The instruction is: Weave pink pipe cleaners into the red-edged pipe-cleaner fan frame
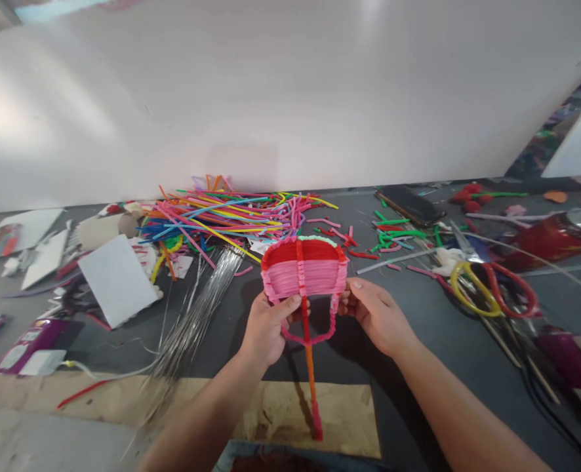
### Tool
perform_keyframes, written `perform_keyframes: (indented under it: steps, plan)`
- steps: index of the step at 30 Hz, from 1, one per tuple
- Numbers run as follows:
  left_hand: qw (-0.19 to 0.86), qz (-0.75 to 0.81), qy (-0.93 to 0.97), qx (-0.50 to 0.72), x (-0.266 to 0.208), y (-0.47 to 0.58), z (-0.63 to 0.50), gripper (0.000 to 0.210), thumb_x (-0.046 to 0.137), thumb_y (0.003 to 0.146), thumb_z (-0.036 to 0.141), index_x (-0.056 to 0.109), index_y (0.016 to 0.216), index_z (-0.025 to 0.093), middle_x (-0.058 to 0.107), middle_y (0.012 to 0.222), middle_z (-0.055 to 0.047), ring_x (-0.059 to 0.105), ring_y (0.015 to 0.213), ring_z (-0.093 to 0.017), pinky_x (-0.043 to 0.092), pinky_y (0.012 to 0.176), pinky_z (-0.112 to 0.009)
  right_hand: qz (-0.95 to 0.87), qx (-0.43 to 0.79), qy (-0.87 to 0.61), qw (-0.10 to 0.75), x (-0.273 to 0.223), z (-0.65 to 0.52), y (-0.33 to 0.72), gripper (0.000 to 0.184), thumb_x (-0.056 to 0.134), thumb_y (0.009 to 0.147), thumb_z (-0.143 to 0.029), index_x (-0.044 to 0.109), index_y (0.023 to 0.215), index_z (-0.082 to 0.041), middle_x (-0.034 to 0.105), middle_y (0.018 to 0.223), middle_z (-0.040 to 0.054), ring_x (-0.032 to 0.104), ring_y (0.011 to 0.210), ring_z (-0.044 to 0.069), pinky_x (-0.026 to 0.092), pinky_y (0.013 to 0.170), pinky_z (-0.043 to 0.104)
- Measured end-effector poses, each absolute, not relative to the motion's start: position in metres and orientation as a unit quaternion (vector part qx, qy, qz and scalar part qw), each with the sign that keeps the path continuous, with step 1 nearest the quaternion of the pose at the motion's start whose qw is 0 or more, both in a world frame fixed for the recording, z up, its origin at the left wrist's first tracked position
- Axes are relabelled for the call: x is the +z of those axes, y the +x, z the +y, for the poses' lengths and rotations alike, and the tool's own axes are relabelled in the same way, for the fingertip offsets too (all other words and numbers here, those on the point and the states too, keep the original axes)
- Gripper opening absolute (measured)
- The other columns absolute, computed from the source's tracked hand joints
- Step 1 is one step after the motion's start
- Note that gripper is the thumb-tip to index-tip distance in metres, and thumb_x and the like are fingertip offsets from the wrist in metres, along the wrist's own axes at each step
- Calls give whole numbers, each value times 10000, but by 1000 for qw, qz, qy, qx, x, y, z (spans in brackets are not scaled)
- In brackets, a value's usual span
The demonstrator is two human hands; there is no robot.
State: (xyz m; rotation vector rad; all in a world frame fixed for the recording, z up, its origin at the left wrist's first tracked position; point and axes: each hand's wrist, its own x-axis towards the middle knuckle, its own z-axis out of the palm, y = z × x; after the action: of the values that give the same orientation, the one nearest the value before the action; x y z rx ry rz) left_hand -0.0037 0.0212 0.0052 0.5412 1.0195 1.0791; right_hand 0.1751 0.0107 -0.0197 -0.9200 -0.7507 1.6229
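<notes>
A pipe-cleaner frame (320, 280) on a long stem is held up in front of me, its stem pointing down toward me. Red strands fill its top band and pink ones the band below; the lowest part of the outline is unfilled. My left hand (269, 328) grips its lower left side, thumb lying against the central stem. At the right edge, my right hand (376, 311) pinches the frame's side between thumb and fingers. Some of those fingertips are hidden behind the frame, and I cannot make out any separate strand in them.
Behind the frame lies a heap of coloured pipe cleaners (231, 216), with a bundle of thin wires (199, 308) nearer left. Scissors (492, 288), a dark phone (411, 204) and a red can (541, 242) are on the right. Green offcuts (396, 229) are scattered about. A white board (295, 98) stands behind.
</notes>
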Motion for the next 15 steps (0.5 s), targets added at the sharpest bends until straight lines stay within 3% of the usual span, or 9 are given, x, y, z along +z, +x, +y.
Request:
perform_keyframes:
  steps: [3,6,8,10,15]
  plan:
    - [750,446,198,446,5,-5,23,213,776,566,166,618,689,97,655,589,-33,606,494,-113,511,507,-206,-273,692,-380,550,-22,11,172,324,554,810,-501,640,795,-188,591,682,8,523,599,115,438,580,248]
    - [790,437,166,398,3,-5,25,214,774,547,162,606,656,87,639,556,-41,578,439,-104,477,449,-191,-294,686,-375,550,-26,10,168,261,699,724,-388,636,914,-220,624,779,3,537,628,107,450,611,244]
    - [782,443,163,408,1,-4,27,213,770,543,153,603,656,86,636,552,-42,580,443,-107,480,461,-199,-320,690,-364,537,-27,10,167,258,732,694,-350,634,892,-217,627,784,3,546,644,112,458,631,253]
    - [759,457,172,431,-1,-4,29,216,769,546,157,599,661,91,635,549,-36,579,452,-103,478,471,-196,-317,682,-386,534,-27,10,167,242,664,747,-421,628,846,-204,620,734,7,549,622,119,466,621,267]
    - [643,493,282,514,6,-9,27,256,773,585,217,604,752,121,662,618,-17,605,543,-114,498,561,-223,-407,477,-543,559,-23,12,175,355,620,752,-481,609,988,-216,658,870,59,608,784,189,484,731,320]
